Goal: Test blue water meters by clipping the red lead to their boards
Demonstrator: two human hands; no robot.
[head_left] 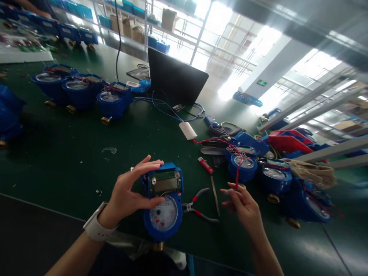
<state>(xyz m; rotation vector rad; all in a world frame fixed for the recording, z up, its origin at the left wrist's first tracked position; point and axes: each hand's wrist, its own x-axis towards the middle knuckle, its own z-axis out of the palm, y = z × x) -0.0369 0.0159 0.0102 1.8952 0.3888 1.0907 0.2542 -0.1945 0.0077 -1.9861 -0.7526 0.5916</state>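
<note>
A blue water meter [164, 199] with a small display on top and a round dial below sits at the near edge of the green table [71, 168]. My left hand [129, 193], with a white watch on the wrist, grips the meter's left side, thumb on the dial face and fingers over the top. My right hand [243, 203] is to the right of the meter, fingers pinched on the end of a red wire [237, 168] that runs up to another blue meter [243, 165].
Small pliers [197, 209], a thin metal tool [215, 199] and a red-handled tool [205, 165] lie between my hands. Several blue meters stand at the right [287, 184] and at the far left [80, 92]. A black laptop [175, 78], a white box [188, 130] and blue cables lie further back.
</note>
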